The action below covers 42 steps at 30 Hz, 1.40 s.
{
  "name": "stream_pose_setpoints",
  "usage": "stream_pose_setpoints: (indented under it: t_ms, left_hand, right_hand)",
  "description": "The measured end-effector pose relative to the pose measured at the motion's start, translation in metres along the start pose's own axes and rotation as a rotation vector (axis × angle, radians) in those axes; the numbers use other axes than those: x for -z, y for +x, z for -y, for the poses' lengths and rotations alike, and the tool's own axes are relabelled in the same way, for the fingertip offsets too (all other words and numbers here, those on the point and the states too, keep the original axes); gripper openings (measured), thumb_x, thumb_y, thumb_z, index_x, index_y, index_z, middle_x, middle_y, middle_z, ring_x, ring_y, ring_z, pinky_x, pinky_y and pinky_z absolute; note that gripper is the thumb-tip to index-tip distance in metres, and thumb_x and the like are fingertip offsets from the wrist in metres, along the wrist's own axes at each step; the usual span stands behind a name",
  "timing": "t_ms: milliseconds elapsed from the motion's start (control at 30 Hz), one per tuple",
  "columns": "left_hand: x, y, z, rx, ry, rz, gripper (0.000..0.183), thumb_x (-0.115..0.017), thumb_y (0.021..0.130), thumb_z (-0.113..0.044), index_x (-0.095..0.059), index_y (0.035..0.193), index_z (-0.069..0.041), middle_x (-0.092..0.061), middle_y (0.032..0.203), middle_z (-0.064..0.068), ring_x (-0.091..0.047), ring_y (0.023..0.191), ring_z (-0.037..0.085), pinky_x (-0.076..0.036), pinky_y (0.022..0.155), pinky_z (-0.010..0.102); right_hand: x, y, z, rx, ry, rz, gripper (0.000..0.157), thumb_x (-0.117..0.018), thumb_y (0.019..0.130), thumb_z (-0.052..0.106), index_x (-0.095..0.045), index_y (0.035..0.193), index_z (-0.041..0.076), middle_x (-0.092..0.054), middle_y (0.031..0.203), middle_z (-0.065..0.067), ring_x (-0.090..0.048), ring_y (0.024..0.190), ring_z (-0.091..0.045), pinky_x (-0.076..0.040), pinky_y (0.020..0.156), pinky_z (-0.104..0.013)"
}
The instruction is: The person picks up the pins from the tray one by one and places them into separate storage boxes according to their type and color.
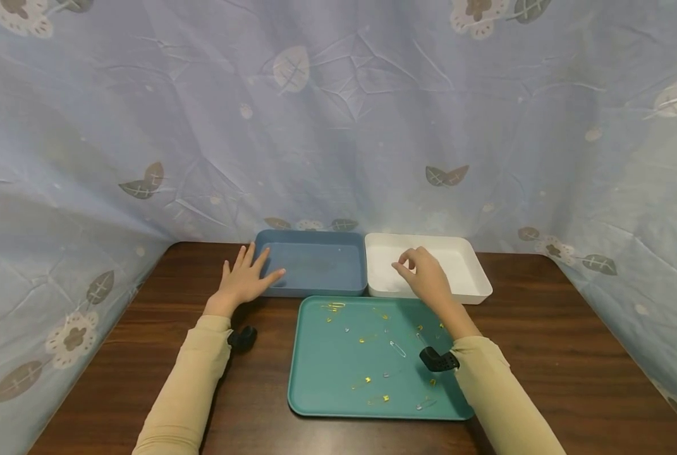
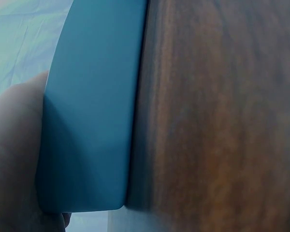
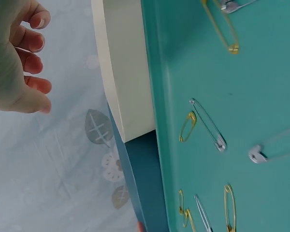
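Observation:
My left hand (image 1: 238,284) has its fingers spread at the left rim of the blue tray (image 1: 310,291). In the left wrist view, part of that hand (image 2: 14,159) shows behind the tray's outer wall (image 2: 92,106). Above the white tray (image 1: 471,296) is my right hand (image 1: 427,276), fingers loosely bent and thumb near the index finger. The right wrist view shows this hand (image 3: 14,63) with nothing visible between its fingertips. Gold and silver safety pins, such as a silver one (image 1: 397,348) and a gold one (image 3: 187,126), lie scattered on the green tray (image 1: 338,373).
The blue and white trays stand side by side at the back of the dark wooden table (image 1: 247,404), the green tray in front of them. A patterned cloth (image 1: 338,139) hangs behind and at both sides. The right forearm (image 1: 497,385) crosses the green tray's right edge.

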State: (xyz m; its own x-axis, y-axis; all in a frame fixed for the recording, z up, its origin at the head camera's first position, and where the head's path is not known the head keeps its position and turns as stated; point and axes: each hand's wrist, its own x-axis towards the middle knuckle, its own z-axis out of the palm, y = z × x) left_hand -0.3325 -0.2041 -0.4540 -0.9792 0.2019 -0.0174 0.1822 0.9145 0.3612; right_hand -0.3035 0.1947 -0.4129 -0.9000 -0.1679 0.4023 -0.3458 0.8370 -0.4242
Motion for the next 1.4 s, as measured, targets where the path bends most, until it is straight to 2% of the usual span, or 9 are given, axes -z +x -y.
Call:
stream_pose_setpoints:
  t_ms: [200,700,1033,1167,1400]
  left_hand:
    - [0.002,-0.001,-0.001,0.002,0.002,0.001,0.088,-0.037,0.093,-0.071,-0.012,0.158,-0.018,0.006,0.164,0.018,0.005,0.151,0.042,0.001,0.112,0.073]
    - [-0.002,0.0,0.0,0.008,0.021,-0.004,0.09,-0.036,0.091,-0.074,-0.013,0.158,-0.019,0.003,0.164,0.019,0.004,0.151,0.042,0.001,0.113,0.072]
    - [0.0,0.001,-0.001,0.007,0.019,0.003,0.089,-0.035,0.092,-0.074,-0.011,0.158,-0.019,0.006,0.164,0.017,0.006,0.151,0.042,0.003,0.113,0.072]
    - [-0.001,0.002,0.0,0.006,0.014,-0.004,0.09,-0.035,0.091,-0.075,-0.012,0.158,-0.019,0.006,0.164,0.017,0.006,0.151,0.041,0.002,0.113,0.072]
    - [-0.005,0.003,0.003,0.006,0.019,-0.008,0.09,-0.034,0.091,-0.075,-0.012,0.158,-0.02,0.004,0.165,0.018,0.005,0.151,0.041,0.002,0.113,0.072]
  right_hand:
    - [0.009,-0.018,0.004,0.003,0.021,-0.007,0.018,-0.069,0.091,0.022,-0.065,0.092,0.005,-0.052,0.08,-0.01,-0.038,0.064,-0.017,-0.034,0.059,-0.029]
    - [0.021,-0.07,-0.004,-0.063,0.03,0.022,0.014,-0.071,0.09,0.021,-0.065,0.089,0.008,-0.052,0.08,-0.006,-0.039,0.065,-0.014,-0.035,0.058,-0.026]
    - [0.025,-0.101,-0.008,-0.086,0.006,0.002,0.015,-0.074,0.087,0.019,-0.062,0.082,0.013,-0.055,0.082,-0.005,-0.049,0.074,-0.017,-0.039,0.061,-0.027]
    - [0.025,-0.109,-0.009,-0.113,0.022,0.023,0.014,-0.075,0.086,0.018,-0.063,0.084,0.012,-0.056,0.086,-0.006,-0.051,0.077,-0.018,-0.04,0.061,-0.027]
    - [0.02,-0.116,-0.014,-0.131,0.037,0.126,0.011,-0.076,0.084,0.02,-0.067,0.085,0.013,-0.055,0.087,-0.004,-0.046,0.075,-0.015,-0.039,0.062,-0.026]
